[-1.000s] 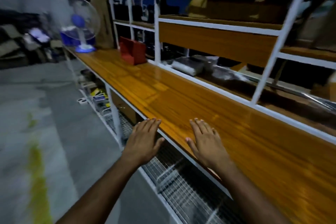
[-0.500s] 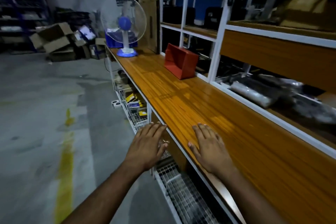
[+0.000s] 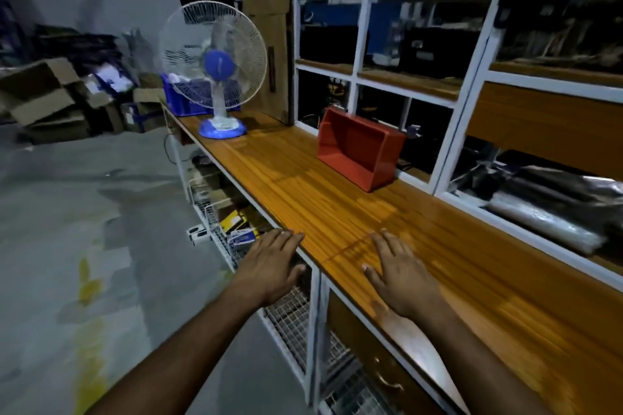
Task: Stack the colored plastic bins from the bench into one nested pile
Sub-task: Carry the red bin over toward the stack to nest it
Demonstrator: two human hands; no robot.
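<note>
A: Where does the red bin [image 3: 360,149] lie from the hands?

B: Ahead and off to the right, far along the bench [image 3: 303,192], against the white shelving frame [image 3: 448,141]. It is tipped on its side, open mouth turned toward the camera and slightly left, and well apart from both hands.

A: Its long axis?

B: It runs roughly along the bench, parallel to the shelf front, so the near lower lip and the top wall are the edges on offer.

A: Which hand is nearer?

B: The right hand [image 3: 401,271], I judge. It hovers over the bench top, on the bin's side. The left hand [image 3: 273,261] hangs over the front edge, farther from the shelving.

A: And the fingers?

B: Both hands are flat, palms down, fingers stretched and a little spread, holding nothing. Whether the right palm touches the wood I cannot tell.

A: Any other bins?

B: 1 blue crate-like bin [image 3: 182,99] stands at the far end behind the table fan [image 3: 215,67], partly hidden. I see only those 2 coloured containers on the bench, and nothing nested yet.

A: Any writing or brands?

B: None I can read. The fan hub, the cardboard boxes [image 3: 50,98] on the floor and the packets under the bench are too blurred or small
</note>
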